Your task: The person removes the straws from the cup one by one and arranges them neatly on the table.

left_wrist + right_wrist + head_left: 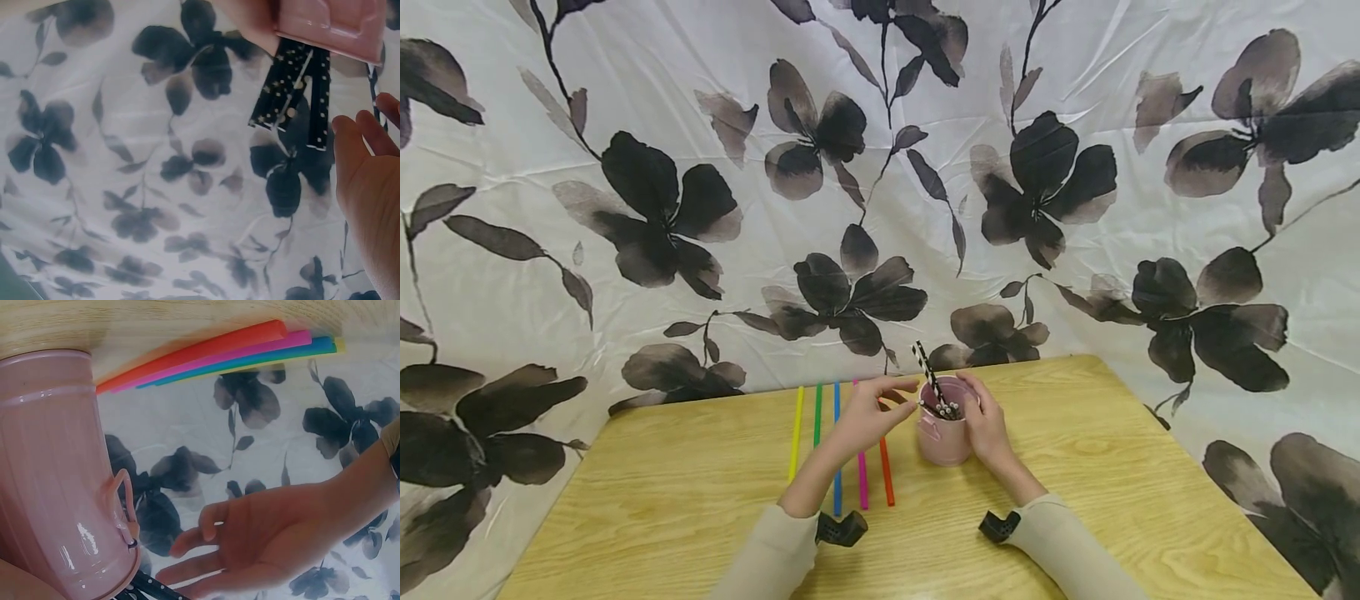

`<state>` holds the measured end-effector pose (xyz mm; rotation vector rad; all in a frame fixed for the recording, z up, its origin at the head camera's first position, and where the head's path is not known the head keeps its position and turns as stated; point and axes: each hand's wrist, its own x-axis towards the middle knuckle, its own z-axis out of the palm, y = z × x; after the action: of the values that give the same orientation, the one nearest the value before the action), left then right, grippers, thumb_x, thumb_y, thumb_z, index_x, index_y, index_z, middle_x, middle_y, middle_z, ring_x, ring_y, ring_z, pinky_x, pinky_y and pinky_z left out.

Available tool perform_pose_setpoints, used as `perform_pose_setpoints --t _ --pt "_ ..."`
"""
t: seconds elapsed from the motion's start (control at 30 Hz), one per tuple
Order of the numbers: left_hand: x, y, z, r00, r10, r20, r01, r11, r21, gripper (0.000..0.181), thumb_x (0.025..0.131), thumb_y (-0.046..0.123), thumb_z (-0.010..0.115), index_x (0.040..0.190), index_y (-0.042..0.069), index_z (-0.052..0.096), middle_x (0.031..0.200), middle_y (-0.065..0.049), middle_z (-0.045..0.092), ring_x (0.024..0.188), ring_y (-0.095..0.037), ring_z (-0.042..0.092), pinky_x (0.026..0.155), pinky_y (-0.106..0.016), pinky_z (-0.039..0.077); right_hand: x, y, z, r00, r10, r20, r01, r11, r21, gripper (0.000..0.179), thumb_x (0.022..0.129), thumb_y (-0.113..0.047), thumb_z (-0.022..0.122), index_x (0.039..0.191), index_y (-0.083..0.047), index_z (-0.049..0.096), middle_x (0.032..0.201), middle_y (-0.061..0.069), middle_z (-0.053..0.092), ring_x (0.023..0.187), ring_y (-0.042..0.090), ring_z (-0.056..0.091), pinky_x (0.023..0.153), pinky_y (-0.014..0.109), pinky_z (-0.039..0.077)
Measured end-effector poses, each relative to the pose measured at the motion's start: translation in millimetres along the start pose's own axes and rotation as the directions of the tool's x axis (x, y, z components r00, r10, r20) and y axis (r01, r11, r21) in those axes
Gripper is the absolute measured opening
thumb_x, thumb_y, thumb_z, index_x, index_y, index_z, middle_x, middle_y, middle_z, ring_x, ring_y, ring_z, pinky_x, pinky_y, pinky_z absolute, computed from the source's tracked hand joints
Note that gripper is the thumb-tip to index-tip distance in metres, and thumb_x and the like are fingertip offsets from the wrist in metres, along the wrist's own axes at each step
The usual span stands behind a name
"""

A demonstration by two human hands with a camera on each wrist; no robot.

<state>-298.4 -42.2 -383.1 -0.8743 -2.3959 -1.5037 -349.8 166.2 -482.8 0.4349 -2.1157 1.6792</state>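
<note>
A small pink bucket [945, 442] with side handles stands on the table and holds several black-and-white patterned straws [934, 379]. One striped straw rises well above the rim. My right hand [990, 421] grips the bucket's right side, fingers up at the rim. To the left of the rim, my left hand [880, 410] hovers with loosely extended fingers and nothing between them. In the left wrist view its fingertips come close to dotted black straws [317, 103] at the bucket's mouth. The right wrist view shows the bucket [56, 469] beside the spread left hand [269, 537].
Left of the bucket, a yellow straw [797, 433], green straw [817, 412], blue straw [837, 479], magenta straw [862, 483] and red straw [887, 475] lie side by side, partly under the left arm. A floral cloth [940, 308] hangs behind the wooden table [685, 467].
</note>
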Motion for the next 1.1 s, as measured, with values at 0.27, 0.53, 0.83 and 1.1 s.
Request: perform_pose_setpoints --t 0.27,0.53,0.83,1.1 --pt "1.2 4.7 15.5 1.0 0.025 0.013 -0.024 0.999 -0.035 0.028 0.079 0.0 0.062 0.107 0.004 0.063 0.105 -0.013 0.06 0.084 -0.024 0.06 0.064 -0.034 0.051 -1.0 1.5 0.0 1.0 -0.006 -0.011 0.006 1.0 -0.009 0.032 0.092 -0.014 0.039 0.122 -0.021 0.05 0.113 0.002 0.057 0.105 0.015 0.05 0.088 0.036 0.039" --pt "-2.6 3.2 25.2 0.999 0.045 -0.009 -0.045 0.999 0.011 0.018 0.078 -0.003 0.063 0.093 0.005 0.069 0.092 -0.003 0.064 0.081 -0.022 0.061 0.058 -0.031 0.051 -3.9 -8.6 -0.2 1.0 0.028 -0.005 -0.028 1.0 0.009 0.033 0.092 -0.011 0.039 0.123 -0.012 0.05 0.114 0.007 0.056 0.104 0.018 0.051 0.086 0.038 0.04" --pt "-3.4 -2.5 33.9 0.992 0.073 -0.1 -0.078 0.996 -0.05 0.014 0.078 -0.004 0.062 0.09 -0.001 0.068 0.087 -0.01 0.066 0.079 -0.026 0.061 0.062 -0.032 0.051 -0.9 -0.3 -0.4 1.0 0.0 -0.013 0.0 1.0 -0.016 0.033 0.092 -0.015 0.039 0.122 -0.02 0.05 0.114 0.006 0.056 0.103 0.019 0.051 0.085 0.038 0.042" --pt "-5.4 2.5 33.7 0.99 0.066 -0.126 -0.078 0.992 -0.096 0.014 0.079 -0.002 0.062 0.092 -0.002 0.066 0.086 -0.009 0.066 0.08 -0.02 0.063 0.059 -0.028 0.051 0.0 0.2 -0.9 1.0 -0.009 -0.004 0.009 1.0 -0.015 0.033 0.093 -0.011 0.04 0.124 -0.018 0.05 0.115 0.009 0.055 0.105 0.021 0.051 0.085 0.04 0.042"
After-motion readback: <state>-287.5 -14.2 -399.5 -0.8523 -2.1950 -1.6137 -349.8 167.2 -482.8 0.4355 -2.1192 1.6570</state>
